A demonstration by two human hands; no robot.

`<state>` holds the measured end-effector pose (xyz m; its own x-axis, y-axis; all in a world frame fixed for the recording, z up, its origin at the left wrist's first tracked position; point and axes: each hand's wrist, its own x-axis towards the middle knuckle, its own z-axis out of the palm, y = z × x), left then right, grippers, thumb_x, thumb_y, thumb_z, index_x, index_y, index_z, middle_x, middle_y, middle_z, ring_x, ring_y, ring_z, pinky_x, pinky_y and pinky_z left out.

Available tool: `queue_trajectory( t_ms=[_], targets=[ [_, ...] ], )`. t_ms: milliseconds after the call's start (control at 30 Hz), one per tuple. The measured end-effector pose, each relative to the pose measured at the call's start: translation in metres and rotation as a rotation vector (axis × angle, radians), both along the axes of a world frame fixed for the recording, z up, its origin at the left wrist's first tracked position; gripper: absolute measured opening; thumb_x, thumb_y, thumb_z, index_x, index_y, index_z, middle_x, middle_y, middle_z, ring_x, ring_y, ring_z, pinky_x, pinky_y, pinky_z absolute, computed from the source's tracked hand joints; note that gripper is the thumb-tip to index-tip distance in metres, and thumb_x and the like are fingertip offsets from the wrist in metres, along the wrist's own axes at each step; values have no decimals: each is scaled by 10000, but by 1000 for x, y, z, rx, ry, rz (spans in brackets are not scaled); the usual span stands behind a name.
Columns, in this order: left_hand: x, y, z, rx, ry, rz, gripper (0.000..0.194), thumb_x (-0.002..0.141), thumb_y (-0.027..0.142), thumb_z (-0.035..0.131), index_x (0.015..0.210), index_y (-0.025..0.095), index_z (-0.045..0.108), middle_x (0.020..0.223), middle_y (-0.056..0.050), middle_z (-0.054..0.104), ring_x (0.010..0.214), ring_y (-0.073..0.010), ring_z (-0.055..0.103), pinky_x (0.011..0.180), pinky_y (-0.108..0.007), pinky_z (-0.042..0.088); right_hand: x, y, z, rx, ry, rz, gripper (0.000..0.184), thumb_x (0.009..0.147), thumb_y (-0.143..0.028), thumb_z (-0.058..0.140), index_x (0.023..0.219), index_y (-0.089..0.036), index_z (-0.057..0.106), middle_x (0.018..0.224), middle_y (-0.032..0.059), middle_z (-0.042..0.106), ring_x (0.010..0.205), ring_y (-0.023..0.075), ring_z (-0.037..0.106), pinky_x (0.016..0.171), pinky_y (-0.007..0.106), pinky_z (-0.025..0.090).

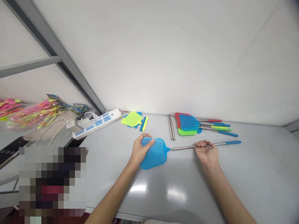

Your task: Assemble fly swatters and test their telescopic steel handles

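In the head view, a blue plastic mesh flyswatter with a thin metal shaft (155,154) is held across a glossy grey tabletop (261,174); its square head is gripped at the left edge by the nearly closed left hand (141,149), thumb on top, and its shaft is held in the curled fingers of the palm-up right hand (207,151). Beyond it, a pile of red, blue and green mesh flyswatters (188,122) is placed at the right, beside two bare silver metal tubes (171,127). Farther left, slim blue and yellow grips (144,123), a yellow mesh swatter head (132,119) and a white power strip with blue sockets (99,123) are positioned.
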<state>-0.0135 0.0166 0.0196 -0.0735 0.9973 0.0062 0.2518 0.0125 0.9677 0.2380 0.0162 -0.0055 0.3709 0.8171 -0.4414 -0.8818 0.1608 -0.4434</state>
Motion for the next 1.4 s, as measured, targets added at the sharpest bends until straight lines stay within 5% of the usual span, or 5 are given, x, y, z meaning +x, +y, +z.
queue_trajectory(
  t_ms=[267, 667, 900, 1067, 1400],
  targets=[
    [-5, 4, 1, 35, 62, -18, 216, 637, 368, 561, 759, 190, 564, 807, -3, 569, 733, -149, 508, 676, -238, 375, 31, 4, 5, -23, 21, -82, 104, 674, -132, 288, 577, -172, 289, 479, -59, 258, 366, 57, 290, 367, 184, 281],
    [-5, 5, -8, 118, 215, 39, 197, 653, 346, 533, 775, 207, 600, 849, -16, 610, 831, -184, 532, 791, -295, 362, 26, 3, 0, -16, -27, -39, 94, 639, -124, 316, 572, -177, 276, 473, -69, 235, 359, 58, 279, 369, 188, 277],
    [3, -2, -16, 283, 605, -106, 259, 709, 355, 487, 929, 258, 583, 1123, -54, 513, 1054, -225, 417, 919, -399, 194, 21, 3, 3, -69, 55, -78, 100, 644, -112, 327, 575, -173, 287, 469, -72, 231, 361, 51, 269, 366, 178, 270],
    [14, -17, -20, 307, 680, -395, 334, 717, 386, 485, 1034, 288, 520, 1242, -55, 402, 1145, -239, 309, 927, -427, 116, 17, 3, 4, -114, 68, -33, 94, 642, -113, 329, 582, -173, 289, 462, -70, 238, 364, 56, 280, 374, 186, 285],
    [26, -25, -13, 358, 696, -505, 161, 810, 250, 358, 756, 197, 500, 792, -5, 519, 800, -134, 449, 813, -318, 254, 10, 1, 8, -89, 71, 32, 105, 658, -106, 347, 582, -169, 314, 434, -76, 256, 352, 51, 271, 376, 192, 274]
  ],
)
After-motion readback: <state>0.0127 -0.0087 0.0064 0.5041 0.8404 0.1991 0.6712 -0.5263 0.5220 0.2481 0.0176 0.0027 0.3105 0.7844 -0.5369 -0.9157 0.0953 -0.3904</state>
